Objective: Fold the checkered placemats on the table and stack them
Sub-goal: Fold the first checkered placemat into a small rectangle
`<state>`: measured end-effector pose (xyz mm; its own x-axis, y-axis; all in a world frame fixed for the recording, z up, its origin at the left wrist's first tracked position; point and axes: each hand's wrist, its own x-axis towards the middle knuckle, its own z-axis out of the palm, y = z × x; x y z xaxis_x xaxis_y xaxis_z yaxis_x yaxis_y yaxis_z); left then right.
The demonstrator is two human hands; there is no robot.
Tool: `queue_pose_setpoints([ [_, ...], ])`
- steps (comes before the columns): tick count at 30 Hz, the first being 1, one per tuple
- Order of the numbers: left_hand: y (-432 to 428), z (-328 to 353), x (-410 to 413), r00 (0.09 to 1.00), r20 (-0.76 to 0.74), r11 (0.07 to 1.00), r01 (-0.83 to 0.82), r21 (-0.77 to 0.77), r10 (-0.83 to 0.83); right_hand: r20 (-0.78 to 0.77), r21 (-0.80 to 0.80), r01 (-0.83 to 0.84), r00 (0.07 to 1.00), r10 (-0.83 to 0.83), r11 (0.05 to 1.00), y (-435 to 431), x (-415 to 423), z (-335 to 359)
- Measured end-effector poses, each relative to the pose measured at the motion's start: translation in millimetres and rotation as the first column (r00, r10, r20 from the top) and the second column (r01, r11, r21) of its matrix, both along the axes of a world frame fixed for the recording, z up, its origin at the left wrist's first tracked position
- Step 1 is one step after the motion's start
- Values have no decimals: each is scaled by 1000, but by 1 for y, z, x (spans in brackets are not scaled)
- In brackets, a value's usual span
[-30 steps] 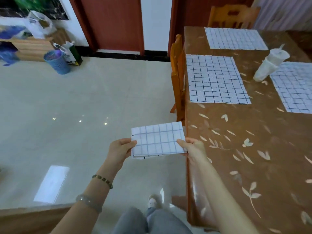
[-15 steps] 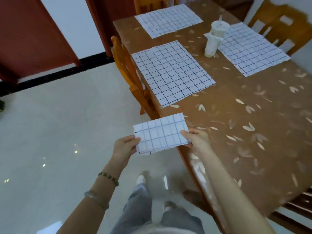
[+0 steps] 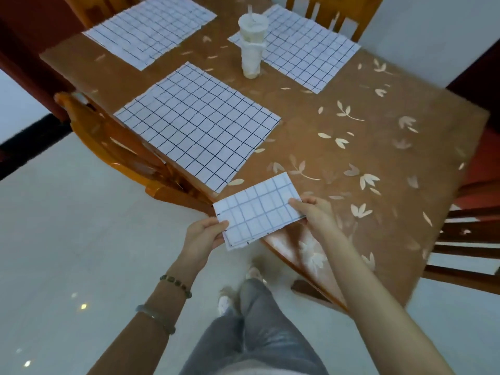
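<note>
A folded white placemat with a blue-black grid (image 3: 258,212) is held in the air over the table's near-left corner. My left hand (image 3: 203,234) pinches its left end and my right hand (image 3: 311,215) pinches its right end. Three unfolded checkered placemats lie flat on the brown table (image 3: 365,147): the nearest placemat (image 3: 197,125) at the left edge, a far-left placemat (image 3: 151,25), and a far-right placemat (image 3: 300,47).
A white wrapped cup with a straw (image 3: 252,44) stands between the far placemats. Wooden chairs stand at the table's left (image 3: 113,142), far side (image 3: 332,12) and right (image 3: 465,239). My legs and shoes are on the pale tiled floor (image 3: 67,253) below.
The view has swung right and over the table, so more of the tabletop shows. The folded placemat, still held by both hands, has moved from beside the table edge to over its corner.
</note>
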<state>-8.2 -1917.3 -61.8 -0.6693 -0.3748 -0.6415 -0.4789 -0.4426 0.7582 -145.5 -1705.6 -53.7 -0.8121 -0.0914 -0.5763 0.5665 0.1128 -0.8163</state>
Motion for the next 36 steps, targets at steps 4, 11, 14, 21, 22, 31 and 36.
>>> queue_pose_setpoints([
  [4, 2, -12, -33, 998, 47, 999, 35, 8, -35, -24, 68, -31, 999, 33, 997, 1, -36, -12],
  [11, 20, -39, -75, 967, 253, 1000, 12, -22, -7, -145, 325, -234, 945, 293, 916, -11, -108, -36],
  [14, 26, -50, -82, 942, 335, 991, 70, -110, -29, -119, 500, -338, 885, 450, 798, -18, -128, -49],
  [21, 27, -59, -86, 904, 396, 916, 287, -280, -162, -50, 624, -457, 786, 616, 634, -34, -145, -63],
  [22, 26, -60, -86, 899, 399, 907, 308, -288, -179, -50, 650, -459, 770, 636, 606, -34, -145, -66],
  [31, 14, -38, -88, 796, 474, 316, 591, -742, -375, -329, 870, -181, 479, 814, 459, -26, -114, -77],
  [36, 26, -75, -96, 632, 496, -181, 495, -850, -596, -164, 924, -290, 292, 942, 250, -29, -86, -110],
])
